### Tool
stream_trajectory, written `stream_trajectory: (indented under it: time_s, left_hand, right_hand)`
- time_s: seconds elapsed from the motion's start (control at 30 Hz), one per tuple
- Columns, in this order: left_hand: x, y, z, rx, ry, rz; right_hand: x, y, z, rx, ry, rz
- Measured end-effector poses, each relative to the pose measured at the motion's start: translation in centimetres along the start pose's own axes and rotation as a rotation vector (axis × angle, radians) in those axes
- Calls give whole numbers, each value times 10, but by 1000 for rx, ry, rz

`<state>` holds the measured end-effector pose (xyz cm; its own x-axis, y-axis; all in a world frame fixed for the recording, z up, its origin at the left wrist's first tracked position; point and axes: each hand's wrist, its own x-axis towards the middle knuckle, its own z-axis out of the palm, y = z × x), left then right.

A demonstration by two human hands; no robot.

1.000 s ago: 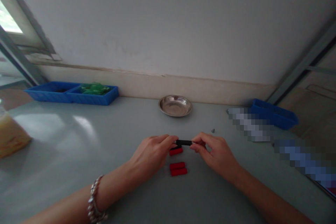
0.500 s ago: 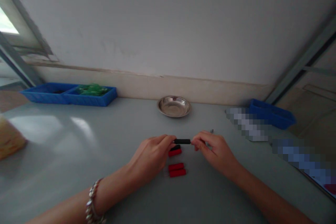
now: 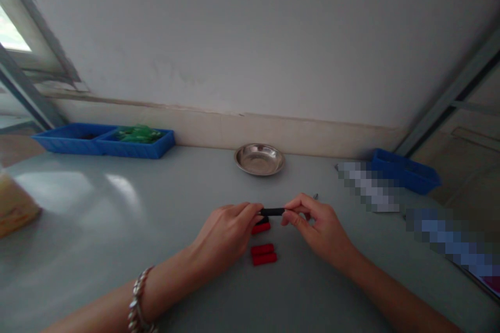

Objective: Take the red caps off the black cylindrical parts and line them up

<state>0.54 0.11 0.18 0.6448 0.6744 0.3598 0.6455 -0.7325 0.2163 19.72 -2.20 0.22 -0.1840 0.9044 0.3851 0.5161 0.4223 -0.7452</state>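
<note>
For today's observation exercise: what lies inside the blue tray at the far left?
The blue tray has two compartments. The right one holds green pieces. The left one shows only something small and dark; the tray's wall hides the bottoms of both.

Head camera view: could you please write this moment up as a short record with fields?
Left hand: left hand pinches one end of the black rod
Right hand: right hand pinches the other end
Rod: level, held just above the table
Under the rod: one red piece
Nearer the person: two red pieces side by side
Far edge: steel dish
Far left: blue trays, green parts in one
Far right: blue bin
Wrist: bracelet on the left
</note>
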Motion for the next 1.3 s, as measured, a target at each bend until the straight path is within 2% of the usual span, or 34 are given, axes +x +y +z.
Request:
stream_trajectory:
  time_s: [0.2,0.3,0.43,0.5,0.57,0.63,0.7,0.8,0.9,1.07,1.3]
  left_hand:
    - [3,3,-9,-154,-42,-47]
    - [6,4,-19,-331,-142,-80]
    - [10,1,-27,-713,-360,-211]
    - [11,-2,-28,-880,-460,-271]
    - [13,-5,-28,-929,-490,-314]
    - [14,-9,-28,-811,-418,-336]
    - [14,-14,-28,-542,-299,-325]
    - [13,-20,-24,-114,-194,-269]
    - [10,-21,-19,107,-236,-243]
    - [8,-17,-17,202,-352,-218]
    - [7,-18,-15,145,-367,-214]
  right_hand:
    - [-2,3,-3,-73,56,-142]
    - [-1,6,-3,-8,74,-278]
    - [0,5,-4,92,92,-438]
    - [0,3,-7,108,97,-473]
    - [0,4,-11,49,92,-445]
    - [1,6,-15,-94,65,-362]
    - [2,11,-17,-255,29,-267]
    - [4,16,-18,-401,-19,-150]
    - [5,18,-19,-457,-65,-68]
    - [6,19,-24,-511,-109,8]
    - [7,24,-25,-569,-212,62]
